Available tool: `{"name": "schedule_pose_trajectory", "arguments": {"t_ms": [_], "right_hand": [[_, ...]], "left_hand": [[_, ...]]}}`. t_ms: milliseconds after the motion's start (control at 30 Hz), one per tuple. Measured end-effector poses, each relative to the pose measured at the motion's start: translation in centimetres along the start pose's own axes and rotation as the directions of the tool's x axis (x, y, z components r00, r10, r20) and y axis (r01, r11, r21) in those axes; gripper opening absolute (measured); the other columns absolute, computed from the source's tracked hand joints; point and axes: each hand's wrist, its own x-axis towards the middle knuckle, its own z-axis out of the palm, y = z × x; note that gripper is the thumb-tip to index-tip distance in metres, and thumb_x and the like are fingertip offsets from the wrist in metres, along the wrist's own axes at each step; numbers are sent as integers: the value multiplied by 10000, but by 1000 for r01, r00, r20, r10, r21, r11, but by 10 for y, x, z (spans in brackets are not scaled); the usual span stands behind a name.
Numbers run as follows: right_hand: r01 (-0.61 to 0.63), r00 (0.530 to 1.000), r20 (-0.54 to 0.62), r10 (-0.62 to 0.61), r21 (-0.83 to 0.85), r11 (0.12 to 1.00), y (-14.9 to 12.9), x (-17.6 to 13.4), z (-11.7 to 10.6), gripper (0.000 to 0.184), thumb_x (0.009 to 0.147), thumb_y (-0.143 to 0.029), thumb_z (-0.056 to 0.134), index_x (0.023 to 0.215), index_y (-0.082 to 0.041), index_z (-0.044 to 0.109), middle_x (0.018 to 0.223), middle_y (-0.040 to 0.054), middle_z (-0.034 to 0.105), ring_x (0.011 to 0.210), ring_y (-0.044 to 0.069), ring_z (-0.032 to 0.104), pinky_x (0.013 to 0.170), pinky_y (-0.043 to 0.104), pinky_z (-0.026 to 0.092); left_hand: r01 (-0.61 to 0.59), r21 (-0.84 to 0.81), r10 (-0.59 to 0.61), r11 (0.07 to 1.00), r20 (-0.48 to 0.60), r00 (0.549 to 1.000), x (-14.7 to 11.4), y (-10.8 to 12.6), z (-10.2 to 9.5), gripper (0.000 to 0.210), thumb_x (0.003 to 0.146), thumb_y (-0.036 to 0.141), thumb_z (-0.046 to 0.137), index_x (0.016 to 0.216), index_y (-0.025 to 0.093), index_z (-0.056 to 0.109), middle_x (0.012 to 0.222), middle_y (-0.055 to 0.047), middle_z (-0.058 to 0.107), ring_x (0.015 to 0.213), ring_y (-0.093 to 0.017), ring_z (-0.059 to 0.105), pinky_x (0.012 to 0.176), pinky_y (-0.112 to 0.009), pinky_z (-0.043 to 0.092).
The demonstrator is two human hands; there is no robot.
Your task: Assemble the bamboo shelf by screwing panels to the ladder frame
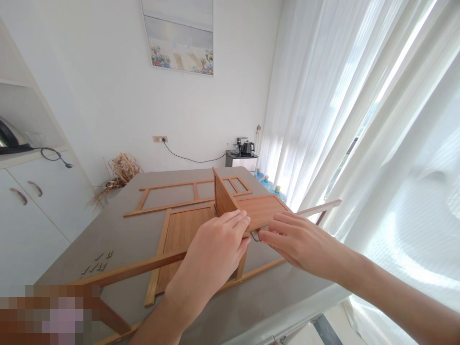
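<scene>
My left hand [220, 242] is closed around the near end of an upright wooden panel [224, 194], where it meets a wooden rail [143, 266]. Just to the right, my right hand [300, 239] pinches a thin bent metal hex key [255, 236], its tip at the joint by my left fingers. Behind my hands a flat wooden panel [264, 207] extends to the right. Another slatted panel [183, 227] lies on the left side. The joint itself is partly hidden by my fingers.
Several screws [97, 261] lie on the grey table [118, 235] at left. A ladder-like wooden frame [172, 187] rests farther back. A small stand with a black kettle [247, 147] is beyond the table. White curtains [305, 96] hang at right. Blurred pixels cover the lower left corner.
</scene>
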Motion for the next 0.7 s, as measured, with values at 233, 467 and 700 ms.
{"name": "schedule_pose_trajectory", "arguments": {"t_ms": [233, 467, 700], "right_hand": [[-5, 1000, -7, 5, 36, 999, 2, -2, 3, 172, 986, -144, 426, 895, -191, 564, 759, 10, 511, 688, 144, 436, 634, 280, 317], [7, 1000, 3, -7, -3, 1000, 2, 0, 3, 168, 957, -102, 442, 870, -187, 558, 734, 5, 471, 673, 149, 391, 622, 285, 293], [6, 1000, 20, -5, -76, 997, -5, 6, -11, 217, 879, -4, 418, 843, -188, 528, 744, 9, 436, 678, 156, 389, 598, 287, 275]], "left_hand": [[-3, 5, 3, 1000, -4, 1000, 0, 0, -1, 291, 927, 214, 575, 1215, 195, 611, 1336, -34, 624, 1218, -200, 593, 1010, -348, 516], [-2, 13, 2, 1000, -4, 1000, 0, -1, 0, 294, 934, 210, 562, 1224, 198, 605, 1339, -23, 622, 1222, -196, 590, 1011, -356, 516], [1, 12, -1, 1000, 2, 1000, 1, 0, -1, 292, 936, 211, 556, 1223, 189, 605, 1343, -23, 619, 1214, -196, 596, 1001, -363, 522]]}}
